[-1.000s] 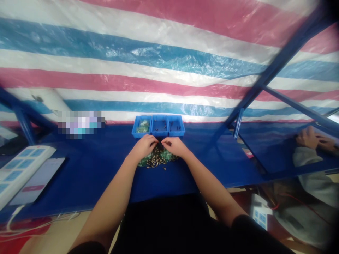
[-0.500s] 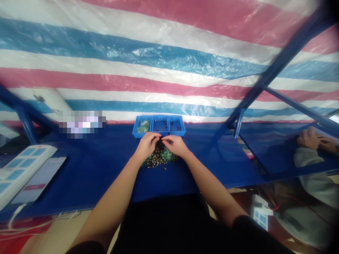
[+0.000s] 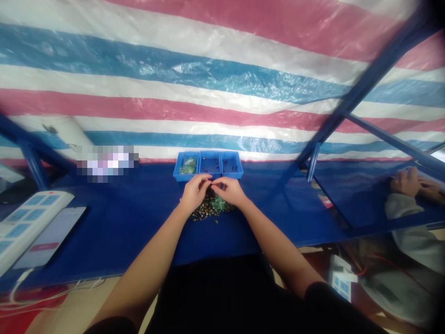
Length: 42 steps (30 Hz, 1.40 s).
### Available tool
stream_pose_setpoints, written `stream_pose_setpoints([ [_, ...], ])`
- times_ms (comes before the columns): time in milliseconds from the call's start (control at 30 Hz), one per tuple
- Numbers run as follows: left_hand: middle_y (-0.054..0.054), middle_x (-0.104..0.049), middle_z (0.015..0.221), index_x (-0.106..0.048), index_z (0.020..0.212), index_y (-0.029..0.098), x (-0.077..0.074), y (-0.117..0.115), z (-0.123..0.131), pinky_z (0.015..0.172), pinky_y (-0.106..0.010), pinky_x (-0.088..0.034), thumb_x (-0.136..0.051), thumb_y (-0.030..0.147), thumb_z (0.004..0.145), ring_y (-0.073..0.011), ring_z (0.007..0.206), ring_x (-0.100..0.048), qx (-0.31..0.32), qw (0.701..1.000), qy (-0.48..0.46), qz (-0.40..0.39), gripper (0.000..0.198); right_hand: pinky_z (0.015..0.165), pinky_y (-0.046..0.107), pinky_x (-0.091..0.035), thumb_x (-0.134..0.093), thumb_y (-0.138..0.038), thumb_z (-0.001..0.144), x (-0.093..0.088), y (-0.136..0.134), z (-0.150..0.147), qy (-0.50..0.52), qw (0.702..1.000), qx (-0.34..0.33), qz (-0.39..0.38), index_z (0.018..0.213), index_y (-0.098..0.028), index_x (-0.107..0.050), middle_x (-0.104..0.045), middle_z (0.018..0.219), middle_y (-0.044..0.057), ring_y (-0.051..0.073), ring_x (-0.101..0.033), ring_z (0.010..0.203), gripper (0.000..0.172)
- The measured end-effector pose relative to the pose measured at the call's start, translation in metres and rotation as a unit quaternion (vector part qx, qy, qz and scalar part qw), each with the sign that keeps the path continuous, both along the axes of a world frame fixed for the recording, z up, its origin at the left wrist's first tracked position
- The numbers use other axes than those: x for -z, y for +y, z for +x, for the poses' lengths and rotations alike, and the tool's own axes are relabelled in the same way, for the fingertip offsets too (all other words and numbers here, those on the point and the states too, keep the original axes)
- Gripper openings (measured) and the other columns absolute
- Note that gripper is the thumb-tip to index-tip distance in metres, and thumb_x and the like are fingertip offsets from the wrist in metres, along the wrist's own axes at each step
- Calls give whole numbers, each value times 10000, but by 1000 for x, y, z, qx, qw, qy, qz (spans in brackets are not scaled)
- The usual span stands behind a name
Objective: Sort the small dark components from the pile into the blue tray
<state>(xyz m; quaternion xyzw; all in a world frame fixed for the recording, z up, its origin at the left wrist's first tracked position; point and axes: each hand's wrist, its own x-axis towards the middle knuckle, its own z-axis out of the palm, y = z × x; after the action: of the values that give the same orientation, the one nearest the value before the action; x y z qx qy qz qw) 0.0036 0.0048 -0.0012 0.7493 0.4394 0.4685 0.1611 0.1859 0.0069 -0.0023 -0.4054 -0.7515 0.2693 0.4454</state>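
Observation:
My left hand (image 3: 195,191) and my right hand (image 3: 230,190) meet fingertip to fingertip just in front of the blue bins. Both are closed in a pinch; whatever lies between the fingertips is too small to make out. Under them spreads a pile of small brass-coloured and dark metal parts (image 3: 205,211), with green-tinted clear plastic bags (image 3: 218,204) among it. Behind the hands stand three joined blue bins: the left bin (image 3: 179,177) holds green-tinted bags, while the middle bin (image 3: 211,175) and the right bin (image 3: 232,176) hold a few small dark parts.
On the blue table (image 3: 139,222), a white power strip (image 3: 52,199) and a phone (image 3: 52,236) with a cable lie at left. Blue frame bars (image 3: 314,162) rise at right. Beyond them another person's hands (image 3: 406,183) show. A striped sheet (image 3: 208,93) hangs behind.
My hands stay over the pile, with fingertips still together; only slight finger movement shows. The bins and pile look the same.

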Motion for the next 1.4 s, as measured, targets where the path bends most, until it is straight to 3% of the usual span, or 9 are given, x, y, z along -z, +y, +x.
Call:
stream_pose_setpoints([
  [200, -45, -676, 978, -640, 1005, 195, -3, -3, 4, 750, -282, -524, -574, 329, 888, -148, 793, -638, -17, 997, -73, -27, 191, 619, 248, -508, -669, -360, 787, 3, -1, -2, 41, 997, -36, -49, 990, -196, -711, -736, 887, 37, 143, -661, 722, 264],
  [500, -36, -667, 896, -638, 1043, 198, -2, -1, 1, 710, -280, -515, -610, 378, 855, -149, 765, -629, 0, 994, -99, -54, 261, 630, 265, -529, -631, -302, 807, -1, 0, 0, 36, 999, 32, -16, 925, -197, -731, -737, 900, 51, 133, -639, 657, 187],
  [733, -29, -679, 852, -622, 1086, 200, -2, -3, 3, 692, -279, -514, -646, 356, 830, -142, 722, -630, 31, 990, -110, -77, 300, 644, 272, -539, -624, -293, 806, -2, 2, 1, 61, 997, 54, -5, 919, -192, -728, -729, 888, 57, 153, -659, 721, 184],
  [967, -42, -691, 888, -683, 914, 202, -7, -3, 0, 700, -290, -520, -627, 384, 845, -155, 746, -634, 10, 997, -68, -37, 203, 653, 269, -533, -619, -287, 804, -2, 1, 2, 59, 997, 48, -10, 904, -178, -719, -725, 874, 58, 155, -660, 733, 178],
  [1400, -26, -672, 813, -642, 856, 200, -5, -2, 0, 678, -281, -482, -517, 442, 904, -157, 710, -605, -3, 999, 9, -47, 277, 656, 278, -540, -652, -316, 791, 0, 1, 0, 60, 997, 38, -25, 928, -191, -712, -726, 896, 56, 151, -655, 714, 195],
])
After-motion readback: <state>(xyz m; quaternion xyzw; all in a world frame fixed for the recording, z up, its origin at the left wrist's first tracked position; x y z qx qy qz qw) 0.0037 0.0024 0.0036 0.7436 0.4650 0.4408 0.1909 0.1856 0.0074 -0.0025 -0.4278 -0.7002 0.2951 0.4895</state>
